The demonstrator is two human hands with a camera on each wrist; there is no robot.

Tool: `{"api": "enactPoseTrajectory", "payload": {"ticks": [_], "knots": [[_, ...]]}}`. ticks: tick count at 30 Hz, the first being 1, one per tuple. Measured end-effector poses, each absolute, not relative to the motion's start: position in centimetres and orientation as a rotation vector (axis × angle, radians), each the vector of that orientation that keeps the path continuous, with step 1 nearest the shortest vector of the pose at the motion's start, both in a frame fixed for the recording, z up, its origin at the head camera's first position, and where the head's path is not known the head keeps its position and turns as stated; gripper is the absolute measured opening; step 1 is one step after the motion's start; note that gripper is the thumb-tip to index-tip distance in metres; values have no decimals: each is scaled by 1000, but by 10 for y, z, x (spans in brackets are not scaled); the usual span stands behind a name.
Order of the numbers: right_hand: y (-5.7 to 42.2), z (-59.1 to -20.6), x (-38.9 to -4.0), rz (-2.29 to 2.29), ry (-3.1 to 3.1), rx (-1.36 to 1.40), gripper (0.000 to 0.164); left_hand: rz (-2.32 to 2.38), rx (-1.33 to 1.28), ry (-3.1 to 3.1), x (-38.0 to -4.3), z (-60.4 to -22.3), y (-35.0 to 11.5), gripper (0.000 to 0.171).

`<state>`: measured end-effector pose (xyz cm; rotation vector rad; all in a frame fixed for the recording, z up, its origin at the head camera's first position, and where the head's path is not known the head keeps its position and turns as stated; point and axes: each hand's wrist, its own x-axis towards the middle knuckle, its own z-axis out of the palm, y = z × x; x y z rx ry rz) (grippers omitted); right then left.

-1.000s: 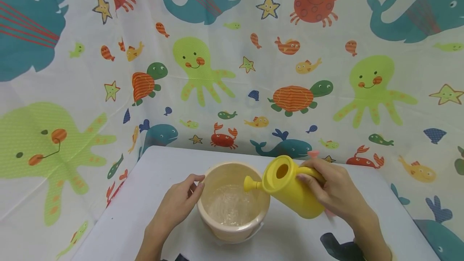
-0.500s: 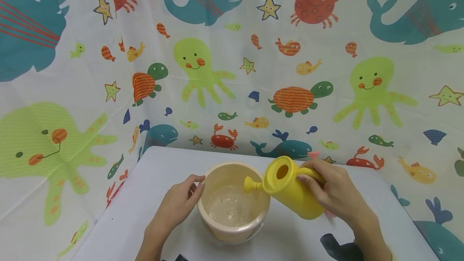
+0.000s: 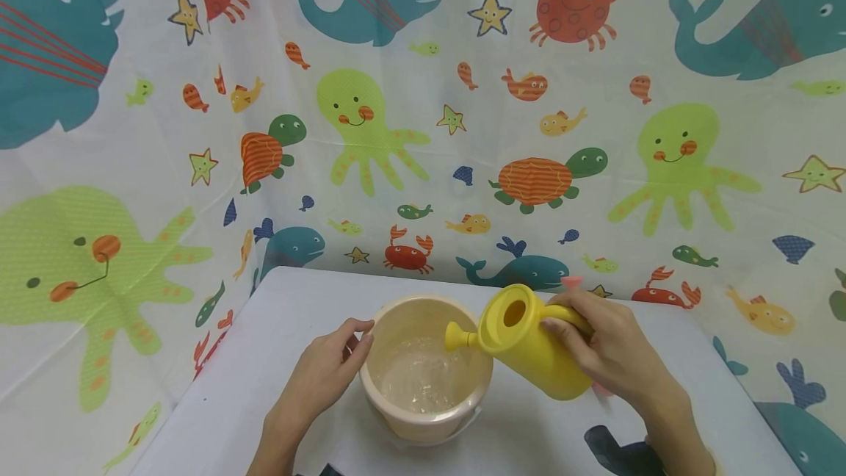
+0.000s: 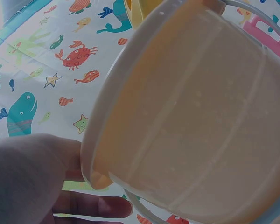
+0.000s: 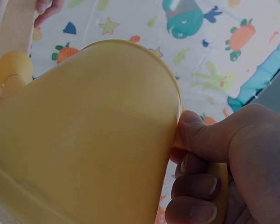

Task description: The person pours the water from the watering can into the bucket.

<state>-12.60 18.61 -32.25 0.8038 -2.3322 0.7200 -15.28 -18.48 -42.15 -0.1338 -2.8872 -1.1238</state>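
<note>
Tilted toward a cream plastic bucket [image 3: 421, 430] on a white table [image 3: 238, 366]: a yellow plastic watering can [image 3: 537, 358], its handle wrapped in the curled fingers and thumb of a right hand [image 3: 615, 344]. Spout rose [image 3: 453, 336] aimed left, out over the bucket's mouth, with the can's body and round filling hole to the right. Inside the bucket, clear water [image 3: 423, 384], rippled and glinting. At the left side of the rim, fingertips touching: a left hand [image 3: 324, 369], fingers loosely bent, well apart from the right. Against the bucket's outer wall, at right front, a slim pale bail [image 3: 464, 426]. Behind the can and right hand, mostly hidden, a pink object [image 3: 571, 281]. Near the right wrist, a dark strap-like piece [image 3: 621, 452]. Beyond the table, across the whole background, a white curtain [image 3: 463, 145] printed with whales, octopuses, crabs, turtles, fish and starfish.
</note>
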Motion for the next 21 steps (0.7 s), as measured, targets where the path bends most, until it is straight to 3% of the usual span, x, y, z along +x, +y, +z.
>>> {"api": "enactPoseTrajectory", "payload": {"ticks": [21], "knots": [[185, -321, -126, 709, -2355, 800, 35, -1117, -127, -2887, -152, -420, -183, 30]]}}
